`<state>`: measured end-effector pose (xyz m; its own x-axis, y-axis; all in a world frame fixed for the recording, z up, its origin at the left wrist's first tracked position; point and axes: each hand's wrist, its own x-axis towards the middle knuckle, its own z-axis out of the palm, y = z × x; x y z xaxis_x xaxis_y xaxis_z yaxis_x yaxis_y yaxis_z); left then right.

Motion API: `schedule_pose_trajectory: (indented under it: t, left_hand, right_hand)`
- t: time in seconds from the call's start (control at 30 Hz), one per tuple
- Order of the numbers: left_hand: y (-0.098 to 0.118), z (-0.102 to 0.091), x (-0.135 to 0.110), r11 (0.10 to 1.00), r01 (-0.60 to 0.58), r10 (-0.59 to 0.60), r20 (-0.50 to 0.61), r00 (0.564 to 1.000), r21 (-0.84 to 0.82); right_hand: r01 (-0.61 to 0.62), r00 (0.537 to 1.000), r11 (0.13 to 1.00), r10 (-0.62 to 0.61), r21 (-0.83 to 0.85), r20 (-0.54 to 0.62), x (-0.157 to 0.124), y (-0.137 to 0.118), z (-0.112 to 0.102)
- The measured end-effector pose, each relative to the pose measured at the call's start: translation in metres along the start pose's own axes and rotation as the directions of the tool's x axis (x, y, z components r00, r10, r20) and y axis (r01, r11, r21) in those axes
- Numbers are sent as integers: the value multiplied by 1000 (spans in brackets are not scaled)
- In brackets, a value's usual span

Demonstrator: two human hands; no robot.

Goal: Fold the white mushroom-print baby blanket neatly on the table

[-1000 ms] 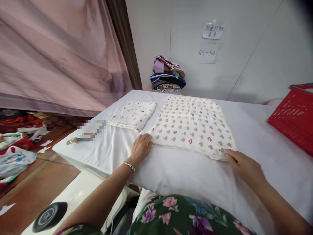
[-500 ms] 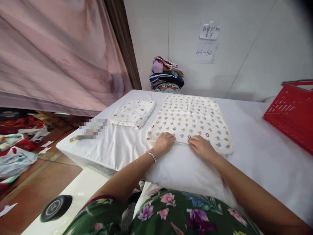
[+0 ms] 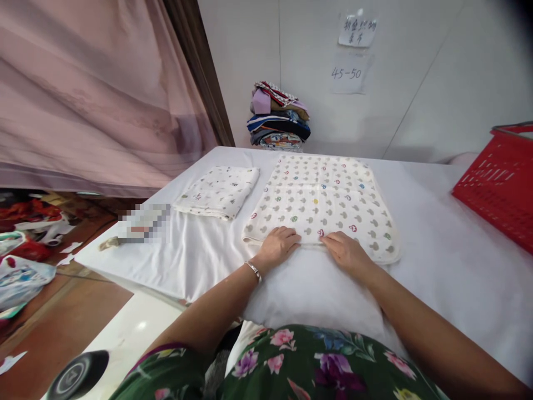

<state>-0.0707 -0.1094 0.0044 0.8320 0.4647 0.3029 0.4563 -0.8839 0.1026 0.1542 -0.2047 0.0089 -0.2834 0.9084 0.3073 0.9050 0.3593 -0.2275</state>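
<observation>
A white mushroom-print cloth (image 3: 312, 203), folded into layers, lies flat on the white-covered table in front of me. My left hand (image 3: 280, 244) grips its near edge left of the middle, fingers bent over the fold and a bracelet on the wrist. A short gap to the right, my right hand (image 3: 345, 253) pinches the same edge between thumb and fingers. The fingertips' undersides are hidden. To the left of this cloth rests a smaller folded white cloth (image 3: 219, 191) with a sparse print, touched by neither hand.
A red plastic basket (image 3: 499, 183) stands at the table's right side. Stacked folded fabrics (image 3: 278, 119) rise behind the far edge. A blurred-out item (image 3: 144, 222) lies near the left edge. Pink curtain (image 3: 104, 89) hangs on the left, with plastic bags (image 3: 25, 280) on the floor.
The view has shifted slightly, so the left-hand things sit further left. Both hands keep their places on the near edge of the mushroom-print cloth, which looks unchanged.
</observation>
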Motion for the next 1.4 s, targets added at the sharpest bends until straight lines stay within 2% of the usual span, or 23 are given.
schedule_pose_trajectory:
  t: [0.27,0.53,0.77,1.0,1.13,1.23,1.27,1.33,1.4]
  left_hand:
    - [4,-2,2,998,-41,41,-4,999,37]
    - [5,0,-3,996,-89,89,16,996,20]
    - [3,2,-4,995,-91,92,29,995,-26]
    - [9,-1,-8,998,-38,40,42,998,-46]
    - [2,-10,-16,999,27,-26,25,999,-41]
    - [-14,-25,-34,988,137,-141,-59,988,-67]
    - [-20,-31,-42,977,199,-207,-106,973,-80]
    - [-33,-42,-59,935,336,-352,-197,915,-110]
    - [-42,-49,-77,888,439,-459,-237,856,-136]
  right_hand:
    - [85,994,996,-83,23,-77,-4,-1,3]
    - [110,992,993,-108,39,-58,-6,-3,1]
    - [101,995,993,-100,62,-23,-5,-8,0]
    - [136,990,991,-135,17,-44,-6,-1,8]
    - [146,989,989,-146,3,-15,-7,0,9]
    - [132,991,991,-132,9,-21,-9,1,10]
    - [126,992,992,-126,13,-30,-9,1,11]
    - [119,992,993,-118,20,-49,-10,3,12]
    - [113,992,993,-112,17,-60,-10,4,14]
